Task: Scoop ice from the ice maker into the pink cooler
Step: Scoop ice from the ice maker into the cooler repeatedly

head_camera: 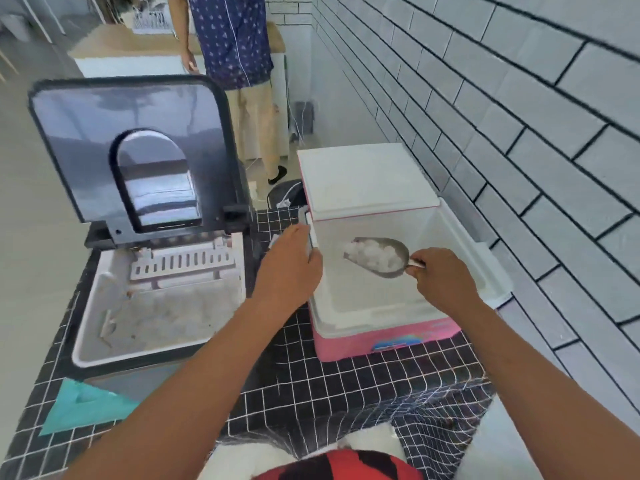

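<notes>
The pink cooler [388, 341] stands open at centre right, its white lid [363, 178] tipped back. My right hand [445, 278] grips the handle of a metal scoop [401, 249] heaped with ice cubes [374, 254], held level over the cooler's white inside. My left hand [289, 268] clasps the cooler's left rim. The ice maker [114, 351] sits to the left with its dark lid [97, 133] raised; a bed of ice [166, 317] lies in its white basin.
Both stand on a black tiled counter [294, 386]. A white brick wall [519, 133] runs close along the right. A teal triangle [83, 407] lies at the ice maker's front. A person [235, 46] stands behind, by another counter.
</notes>
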Demonstrator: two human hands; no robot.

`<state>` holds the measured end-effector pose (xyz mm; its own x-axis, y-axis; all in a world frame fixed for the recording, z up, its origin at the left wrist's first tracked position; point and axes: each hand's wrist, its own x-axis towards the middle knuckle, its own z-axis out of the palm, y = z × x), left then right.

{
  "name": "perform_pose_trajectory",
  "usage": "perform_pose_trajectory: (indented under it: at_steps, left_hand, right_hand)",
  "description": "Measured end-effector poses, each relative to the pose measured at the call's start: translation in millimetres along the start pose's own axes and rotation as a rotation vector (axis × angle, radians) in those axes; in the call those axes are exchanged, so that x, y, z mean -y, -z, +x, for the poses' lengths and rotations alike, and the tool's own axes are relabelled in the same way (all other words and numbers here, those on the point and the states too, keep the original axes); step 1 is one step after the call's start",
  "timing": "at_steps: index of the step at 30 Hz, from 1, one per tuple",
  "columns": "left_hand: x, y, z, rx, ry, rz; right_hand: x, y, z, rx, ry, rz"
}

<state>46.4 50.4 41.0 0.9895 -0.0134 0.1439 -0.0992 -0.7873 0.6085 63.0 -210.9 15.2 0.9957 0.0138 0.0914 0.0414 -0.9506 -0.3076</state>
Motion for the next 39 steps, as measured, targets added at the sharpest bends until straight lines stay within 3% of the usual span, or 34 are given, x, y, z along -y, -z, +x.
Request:
perform_pose_trajectory:
  at_steps: [4, 10, 25, 29, 33, 39]
  left_hand:
    - [-7, -48, 9, 0.108, 0.152, 0.077]
    - [-3, -73, 6, 0.025, 0.182, 0.128]
    - [-1, -74, 8, 0.002, 0.175, 0.17]
    - [1, -50, 8, 0.012, 0.079, 0.062]
    - [16, 5, -12, -0.146, -0.062, 0.055]
    - [94, 85, -54, -0.303, 0.133, 0.169]
  right_hand:
    - [-22, -22, 9, 0.133, -0.085, -0.333]
    - [-21, -36, 22, 0.245, -0.132, -0.398]
    - [-36, -38, 15, 0.065, -0.038, -0.061]
    - [-35, -23, 8, -0.021, 0.047, 0.011]
    - [-6, 2, 6, -0.098, 0.148, 0.142]
    - [96, 41, 3, -0.082, 0.38, 0.226]
